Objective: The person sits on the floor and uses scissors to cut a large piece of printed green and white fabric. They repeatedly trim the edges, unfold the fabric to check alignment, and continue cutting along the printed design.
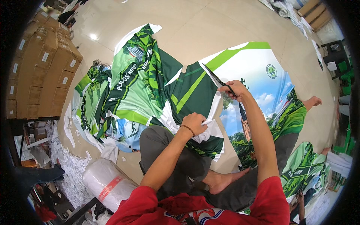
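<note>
My right hand (237, 90) is closed around the dark handles of a pair of scissors (214, 77). The blades point up and left, along the edge between a dark green fabric panel (195, 80) and its white margin. By my knee, my left hand (194, 123) is closed on the bunched white edge of the same dark green panel, a beaded bracelet at its wrist. To the right, a printed panel (258, 99) with sky, a tower and trees lies partly over my leg. Crumpled green printed fabric (138, 82) spreads across the floor at the left.
Stacked cardboard boxes (41, 71) stand at the left. A plastic-wrapped roll (107, 183) lies near my left side, beside heaped white scraps (71, 180). At the lower right, another person's hand shows near more green printed fabric (303, 170). A black stool (335, 56) stands far right.
</note>
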A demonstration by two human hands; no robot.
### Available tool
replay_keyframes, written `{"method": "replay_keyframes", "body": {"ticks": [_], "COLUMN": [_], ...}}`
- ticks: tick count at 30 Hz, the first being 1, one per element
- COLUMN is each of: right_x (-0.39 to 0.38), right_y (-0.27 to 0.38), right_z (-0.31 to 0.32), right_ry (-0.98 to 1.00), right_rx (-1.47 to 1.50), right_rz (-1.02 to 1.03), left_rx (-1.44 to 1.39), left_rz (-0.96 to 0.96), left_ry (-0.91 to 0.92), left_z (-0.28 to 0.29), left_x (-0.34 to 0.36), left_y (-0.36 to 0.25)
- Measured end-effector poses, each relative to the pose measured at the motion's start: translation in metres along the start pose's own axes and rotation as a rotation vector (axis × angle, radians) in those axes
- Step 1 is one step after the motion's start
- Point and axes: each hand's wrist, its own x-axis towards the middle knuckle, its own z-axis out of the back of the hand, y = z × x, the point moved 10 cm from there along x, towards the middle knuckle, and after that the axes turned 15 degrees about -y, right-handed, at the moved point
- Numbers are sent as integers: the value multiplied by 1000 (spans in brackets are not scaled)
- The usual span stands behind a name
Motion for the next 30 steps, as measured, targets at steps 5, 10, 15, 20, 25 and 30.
{"method": "replay_keyframes", "body": {"ticks": [5,10,15,20,25,30], "right_x": [2,8,13,-28,-149,-278], "right_y": [1,13,23,-6,-55,-123], "right_z": [-3,-14,-18,-10,49,164], "right_ry": [-25,-30,-123,-178,-165,-466], "right_rx": [-20,-42,-86,43,151,403], "right_rz": [-13,-9,91,91,81,-31], "left_rx": [13,25,27,-18,-902,-1487], "left_rz": [-20,-14,-25,92,492,166], "left_ry": [1,1,13,-330,-678,-1479], "left_z": [-3,1,-1,24,117,271], "left_x": [1,-2,-2,7,-13,-117], "left_y": [0,-2,-3,43,133,262]}}
